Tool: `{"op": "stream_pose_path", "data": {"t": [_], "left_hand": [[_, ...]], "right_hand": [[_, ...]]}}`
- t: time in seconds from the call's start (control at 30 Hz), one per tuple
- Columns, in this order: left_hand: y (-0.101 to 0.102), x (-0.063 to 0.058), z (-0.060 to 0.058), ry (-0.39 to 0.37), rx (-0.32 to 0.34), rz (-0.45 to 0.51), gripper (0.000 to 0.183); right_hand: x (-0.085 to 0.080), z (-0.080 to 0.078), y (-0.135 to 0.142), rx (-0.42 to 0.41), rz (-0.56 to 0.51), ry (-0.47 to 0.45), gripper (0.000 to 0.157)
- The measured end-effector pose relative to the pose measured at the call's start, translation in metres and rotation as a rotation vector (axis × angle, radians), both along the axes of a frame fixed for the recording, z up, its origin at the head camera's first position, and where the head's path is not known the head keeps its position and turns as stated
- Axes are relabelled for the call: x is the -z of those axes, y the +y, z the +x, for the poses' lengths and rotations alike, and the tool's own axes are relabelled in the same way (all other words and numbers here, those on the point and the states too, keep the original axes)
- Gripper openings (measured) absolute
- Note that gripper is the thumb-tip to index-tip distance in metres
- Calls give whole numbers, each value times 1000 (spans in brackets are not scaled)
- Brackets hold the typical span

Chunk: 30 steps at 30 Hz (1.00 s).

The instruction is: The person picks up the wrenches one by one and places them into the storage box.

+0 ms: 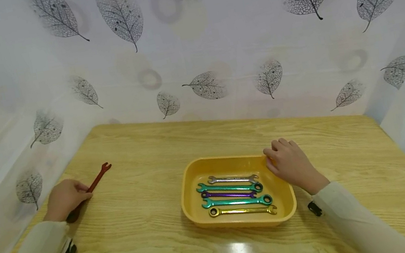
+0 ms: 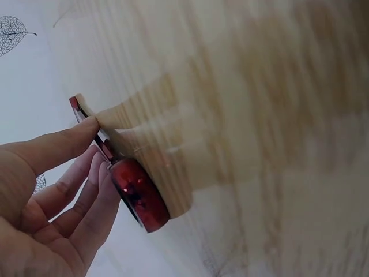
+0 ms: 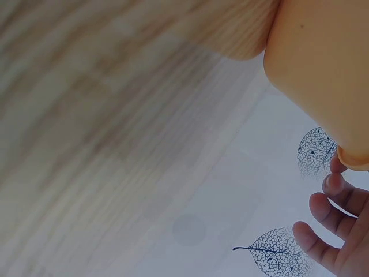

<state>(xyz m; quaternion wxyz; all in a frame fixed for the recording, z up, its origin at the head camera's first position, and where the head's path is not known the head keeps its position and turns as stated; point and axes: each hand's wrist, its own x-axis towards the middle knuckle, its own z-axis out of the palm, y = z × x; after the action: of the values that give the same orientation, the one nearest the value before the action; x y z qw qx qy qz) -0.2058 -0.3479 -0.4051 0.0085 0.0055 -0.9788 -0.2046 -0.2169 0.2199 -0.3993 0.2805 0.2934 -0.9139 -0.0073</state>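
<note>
At the left side of the table, my left hand [image 1: 66,198] pinches a red wrench [image 1: 99,177] between thumb and fingers. Its open-ended jaw points away toward the back, and its thick ring end [image 2: 139,195] shows below the fingers in the left wrist view. My right hand [image 1: 289,164] holds the back right corner of a yellow plastic basin [image 1: 188,206], thumb over the inner side and a fingertip under the rim. The other fingers [image 3: 331,216] spread loosely outside it. Inside the basin lie several wrenches in a row: silver [image 1: 233,179], green [image 1: 233,186], purple [image 1: 228,194] and gold [image 1: 243,210].
The basin stands on a light wood-grain table [image 1: 140,210], right of the middle. A white curtain [image 1: 212,43] with a leaf print hangs behind the table and along both sides. Dark wrist devices [image 1: 314,209] sit at both sleeves.
</note>
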Motion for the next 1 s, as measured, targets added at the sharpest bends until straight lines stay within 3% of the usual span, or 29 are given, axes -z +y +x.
{"op": "stream_pose_path", "data": {"t": [0.63, 1.0], "left_hand": [[3, -6, 0, 22, -22, -13, 21], [4, -3, 3, 23, -21, -25, 22]], "right_hand": [[-1, -1, 1, 6, -3, -21, 7], [-2, 1, 0, -1, -5, -28, 7]]}}
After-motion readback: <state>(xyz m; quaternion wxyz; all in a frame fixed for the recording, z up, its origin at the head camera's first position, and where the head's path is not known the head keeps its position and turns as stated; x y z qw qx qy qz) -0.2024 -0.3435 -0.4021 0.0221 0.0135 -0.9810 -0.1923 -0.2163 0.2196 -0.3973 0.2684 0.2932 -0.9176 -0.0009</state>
